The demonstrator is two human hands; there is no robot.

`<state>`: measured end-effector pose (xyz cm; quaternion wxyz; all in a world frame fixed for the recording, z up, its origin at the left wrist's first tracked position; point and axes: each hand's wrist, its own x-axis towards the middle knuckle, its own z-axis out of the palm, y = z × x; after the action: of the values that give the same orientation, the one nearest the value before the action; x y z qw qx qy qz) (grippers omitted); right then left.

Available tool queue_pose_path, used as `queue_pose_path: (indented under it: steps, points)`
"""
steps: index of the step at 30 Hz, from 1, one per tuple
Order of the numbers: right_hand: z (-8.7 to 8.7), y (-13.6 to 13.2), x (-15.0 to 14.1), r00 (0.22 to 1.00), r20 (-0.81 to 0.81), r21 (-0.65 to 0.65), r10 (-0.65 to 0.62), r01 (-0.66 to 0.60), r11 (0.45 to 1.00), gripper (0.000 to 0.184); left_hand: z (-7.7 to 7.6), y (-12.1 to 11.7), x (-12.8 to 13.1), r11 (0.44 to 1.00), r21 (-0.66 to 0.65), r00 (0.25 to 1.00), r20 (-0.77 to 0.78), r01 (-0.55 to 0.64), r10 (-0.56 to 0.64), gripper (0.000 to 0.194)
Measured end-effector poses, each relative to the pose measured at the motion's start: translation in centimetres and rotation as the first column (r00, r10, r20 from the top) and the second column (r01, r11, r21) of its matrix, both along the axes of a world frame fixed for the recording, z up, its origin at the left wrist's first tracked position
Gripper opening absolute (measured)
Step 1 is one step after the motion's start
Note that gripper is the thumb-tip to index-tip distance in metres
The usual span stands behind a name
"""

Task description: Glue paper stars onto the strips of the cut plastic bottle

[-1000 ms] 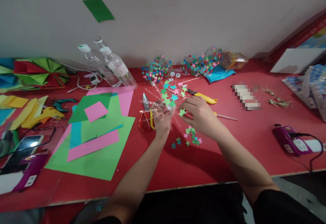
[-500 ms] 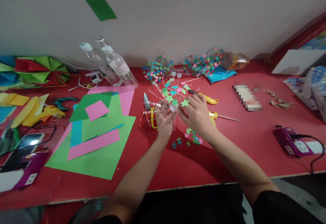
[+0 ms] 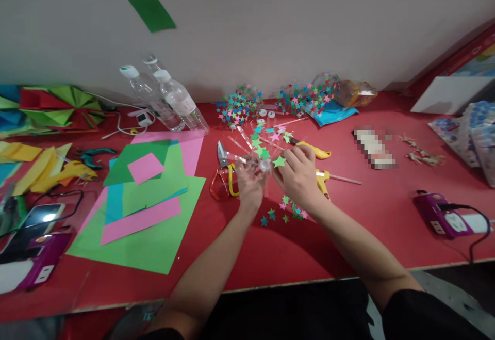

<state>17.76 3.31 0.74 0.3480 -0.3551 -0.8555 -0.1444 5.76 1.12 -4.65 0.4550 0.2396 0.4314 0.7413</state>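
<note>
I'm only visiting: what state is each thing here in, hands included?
Left hand: holding a clear plastic piece.
Right hand: seemingly pinching a green star.
Loose stars: scattered on the table.
Bottles: standing, capped.
Paper sheets: flat, overlapping.
Scissors: lying down, partly covered.
Yellow glue gun: lying down, partly hidden.
Phone: flat; on or off, unclear.
Right purple socket block: cable plugged in.
Green wall paper: against the wall.
</note>
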Motion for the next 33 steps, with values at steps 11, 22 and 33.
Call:
queue_pose_path:
  steps: [11, 22, 33]
  points:
    - [2.2, -0.5, 0.5, 0.974, -0.183, -0.358, 0.135, -0.194, 0.914, 0.017, -0.7, 0.6, -1.0, 0.996, 0.047, 0.997, 0.009, -0.071, 0.071, 0.057]
    - [2.4, -1.0, 0.6, 0.962, -0.262, -0.327, 0.071, -0.158, 0.932, 0.011, -1.1, 0.4, -1.3, 0.995, 0.081, 0.998, 0.050, -0.053, 0.049, 0.053]
    - [4.4, -1.1, 2.4, 0.893, -0.448, -0.232, 0.038, -0.157, 0.960, 0.010, -2.6, 0.4, -1.6, 0.994, 0.102, 0.998, -0.036, -0.043, 0.047, 0.055]
